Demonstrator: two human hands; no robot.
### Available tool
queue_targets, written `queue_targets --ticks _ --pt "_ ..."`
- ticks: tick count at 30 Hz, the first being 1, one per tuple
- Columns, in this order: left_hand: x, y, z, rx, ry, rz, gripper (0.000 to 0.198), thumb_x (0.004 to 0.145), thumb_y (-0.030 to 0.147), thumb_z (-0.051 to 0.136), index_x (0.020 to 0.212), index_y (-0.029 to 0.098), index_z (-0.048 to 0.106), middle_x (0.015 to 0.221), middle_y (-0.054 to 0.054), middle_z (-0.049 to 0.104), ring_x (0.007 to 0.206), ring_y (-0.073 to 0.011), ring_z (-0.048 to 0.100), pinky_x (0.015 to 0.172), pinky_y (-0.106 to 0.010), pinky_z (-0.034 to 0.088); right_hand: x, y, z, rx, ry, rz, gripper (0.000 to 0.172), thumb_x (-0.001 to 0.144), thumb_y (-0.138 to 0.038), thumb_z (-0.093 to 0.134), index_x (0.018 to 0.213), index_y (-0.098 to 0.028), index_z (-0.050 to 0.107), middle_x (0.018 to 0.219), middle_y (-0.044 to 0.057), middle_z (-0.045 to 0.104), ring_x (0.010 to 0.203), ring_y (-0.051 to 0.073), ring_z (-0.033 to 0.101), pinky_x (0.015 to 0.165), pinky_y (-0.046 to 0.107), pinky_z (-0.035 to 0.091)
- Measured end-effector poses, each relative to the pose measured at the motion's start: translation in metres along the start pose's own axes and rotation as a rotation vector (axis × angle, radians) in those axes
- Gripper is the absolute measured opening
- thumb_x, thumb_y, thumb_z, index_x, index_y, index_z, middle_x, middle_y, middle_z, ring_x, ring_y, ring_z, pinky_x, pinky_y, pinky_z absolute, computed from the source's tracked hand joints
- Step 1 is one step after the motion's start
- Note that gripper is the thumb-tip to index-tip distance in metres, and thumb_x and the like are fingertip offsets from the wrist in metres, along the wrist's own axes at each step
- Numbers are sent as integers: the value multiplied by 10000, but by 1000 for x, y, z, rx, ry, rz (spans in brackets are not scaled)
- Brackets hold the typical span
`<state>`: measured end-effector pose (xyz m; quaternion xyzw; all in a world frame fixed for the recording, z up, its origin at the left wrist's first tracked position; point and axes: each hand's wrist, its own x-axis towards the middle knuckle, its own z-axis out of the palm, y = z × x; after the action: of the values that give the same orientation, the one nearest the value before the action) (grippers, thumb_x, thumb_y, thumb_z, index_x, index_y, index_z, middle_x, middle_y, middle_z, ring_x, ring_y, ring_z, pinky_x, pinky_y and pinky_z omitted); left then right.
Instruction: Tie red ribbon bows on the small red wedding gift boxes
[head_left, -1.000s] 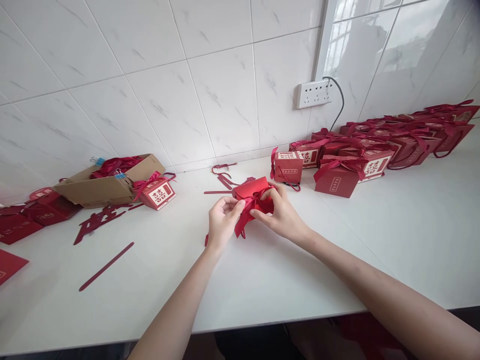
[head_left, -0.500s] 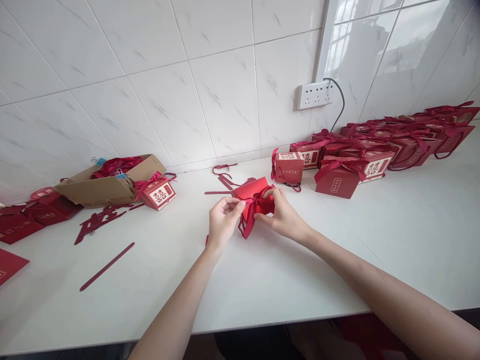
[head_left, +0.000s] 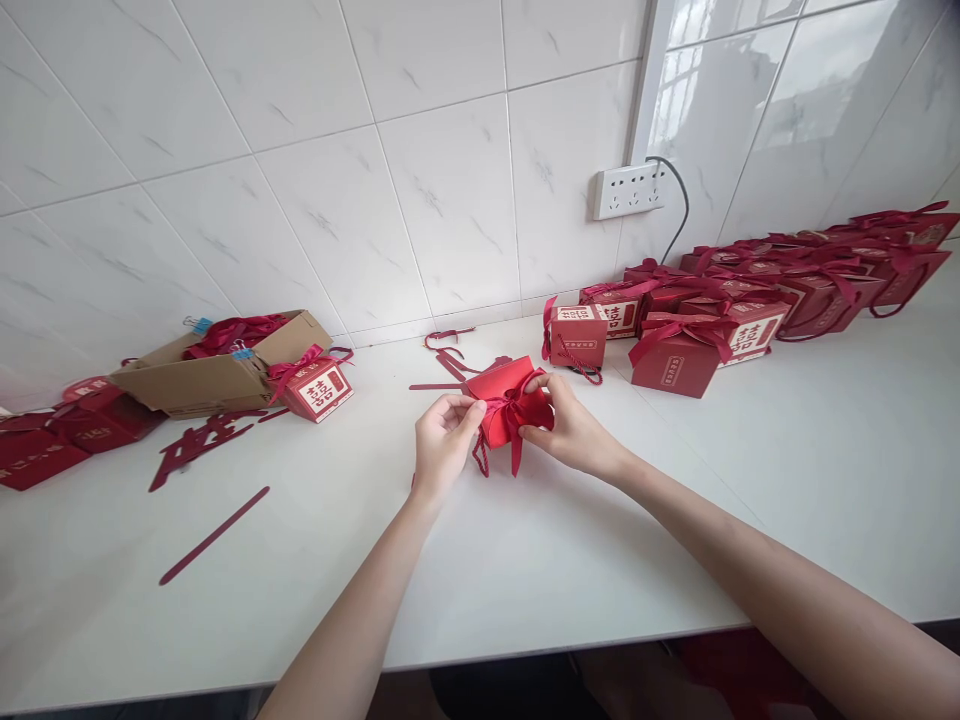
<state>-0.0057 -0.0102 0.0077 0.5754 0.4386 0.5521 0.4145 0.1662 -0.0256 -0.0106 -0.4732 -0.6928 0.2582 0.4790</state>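
A red gift box (head_left: 498, 378) lies on the white table between my hands, with a dark red ribbon (head_left: 516, 425) knotted across it and one ribbon end hanging toward me. My left hand (head_left: 444, 440) pinches the ribbon at the left of the knot. On the other side, my right hand (head_left: 566, 425) has thumb and fingers curled around the ribbon and its loop at the box's right edge. A twisted red cord (head_left: 481, 458) dangles below the box. The fingers partly cover the knot.
Several finished red boxes (head_left: 675, 360) with bows stand along the wall at right. At left are a cardboard box (head_left: 187, 385) of ribbons, a small box (head_left: 319, 390) with a bow, and loose ribbon pieces (head_left: 199, 445). A dark red strip (head_left: 215, 535) lies nearer. A power socket (head_left: 628, 192) is on the wall.
The ribbon end has swung slightly right and now hangs straighter. My right hand has shifted a little at the ribbon. A red piece at the far left edge has gone out of view.
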Motion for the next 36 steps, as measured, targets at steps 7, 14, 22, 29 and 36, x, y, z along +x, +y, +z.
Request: queue_targets --ticks 7,14,22,29,36 --pt "1 -1 -1 -11 10 -16 253 677 388 703 739 161 607 659 -9 596 590 -97 540 538 -205 426 3 4 -4 31 -34 1 313 711 -147 529 978 -238 394 1095 71 476 852 175 557 803 398 492" --pt "1 -2 -1 -4 17 -18 261 674 398 702 737 162 609 660 -12 600 592 -101 544 534 -203 424 3 5 -5 36 -49 -10 312 708 -140 525 973 -243 397 1074 56 480 846 173 564 800 408 510" --pt "1 -2 -2 -18 20 -22 249 676 386 709 734 166 609 658 -2 599 563 -84 516 525 -196 409 3 8 -6 82 -79 15 308 714 -136 522 977 -244 402 1096 59 463 855 180 581 828 439 504" --pt "1 -1 -2 -38 15 -9 240 689 376 705 730 162 603 639 8 587 548 -77 508 535 -194 418 2 -2 -6 107 -64 68 246 769 -277 570 970 -236 433 1108 62 488 908 179 565 868 423 477" --pt "-1 -1 0 -10 -36 -20 236 689 369 706 727 161 600 641 10 599 563 -81 523 569 -204 437 3 -6 -2 76 43 144 404 734 -514 634 927 -226 427 1075 67 517 974 211 524 860 404 446"
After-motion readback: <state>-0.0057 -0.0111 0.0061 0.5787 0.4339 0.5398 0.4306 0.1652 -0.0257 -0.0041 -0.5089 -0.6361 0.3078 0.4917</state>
